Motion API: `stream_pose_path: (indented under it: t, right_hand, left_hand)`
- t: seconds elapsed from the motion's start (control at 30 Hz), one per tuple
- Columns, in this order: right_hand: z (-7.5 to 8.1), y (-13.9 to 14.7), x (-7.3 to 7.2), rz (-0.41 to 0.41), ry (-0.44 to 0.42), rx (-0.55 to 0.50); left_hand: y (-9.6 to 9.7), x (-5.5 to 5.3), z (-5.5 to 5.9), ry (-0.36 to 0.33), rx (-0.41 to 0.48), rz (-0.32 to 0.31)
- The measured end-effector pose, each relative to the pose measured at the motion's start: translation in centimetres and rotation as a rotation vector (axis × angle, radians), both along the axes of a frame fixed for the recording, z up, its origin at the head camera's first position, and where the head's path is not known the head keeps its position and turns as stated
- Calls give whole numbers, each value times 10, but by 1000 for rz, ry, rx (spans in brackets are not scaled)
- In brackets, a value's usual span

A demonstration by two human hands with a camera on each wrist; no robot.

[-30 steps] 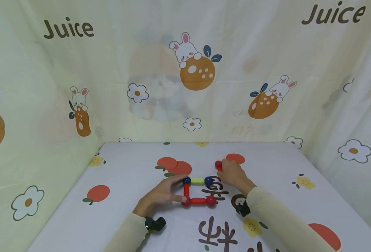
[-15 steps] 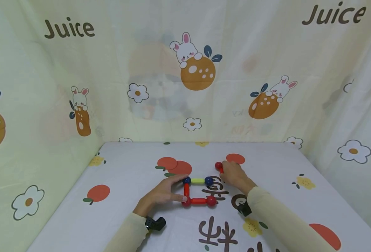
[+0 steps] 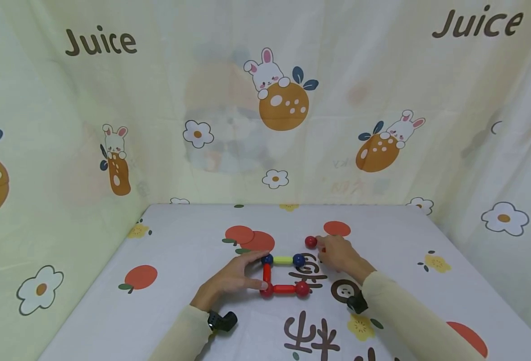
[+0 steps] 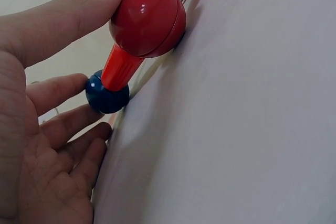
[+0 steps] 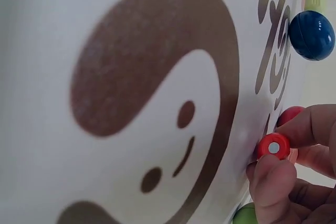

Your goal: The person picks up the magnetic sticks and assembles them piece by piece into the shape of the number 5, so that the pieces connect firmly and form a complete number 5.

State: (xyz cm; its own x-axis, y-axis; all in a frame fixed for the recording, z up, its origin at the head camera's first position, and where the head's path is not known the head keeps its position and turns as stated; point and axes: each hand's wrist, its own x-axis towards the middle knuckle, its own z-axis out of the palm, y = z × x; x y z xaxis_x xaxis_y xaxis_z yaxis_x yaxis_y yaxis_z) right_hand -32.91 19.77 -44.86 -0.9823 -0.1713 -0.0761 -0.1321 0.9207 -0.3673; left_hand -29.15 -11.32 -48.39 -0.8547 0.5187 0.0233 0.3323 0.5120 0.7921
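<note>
A plain cream left sleeve is seen at seven o'clock, and a similar right sleeve towards four o'clock. Beside the cuffs, a left black device and a right black device are worn.

Pale cream cloth hangs behind and along both sides of the table, lightly creased, printed with rabbits, oranges, white flowers and "Juice" lettering. The white tabletop bears red fruit, yellow blossoms and brown characters. The light is soft.
</note>
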Motion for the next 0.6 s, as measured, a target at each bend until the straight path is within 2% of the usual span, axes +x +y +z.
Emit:
stream_pose_path:
  t: [0.43,0.6]
  right_hand:
    - [-1,4,5,-39,3,-35]
    - [1,7,9,-45,22,-92]
  left_hand:
    - [0,-1,-3,5,-2,7]
    - [0,-1,-2,1,-1,7]
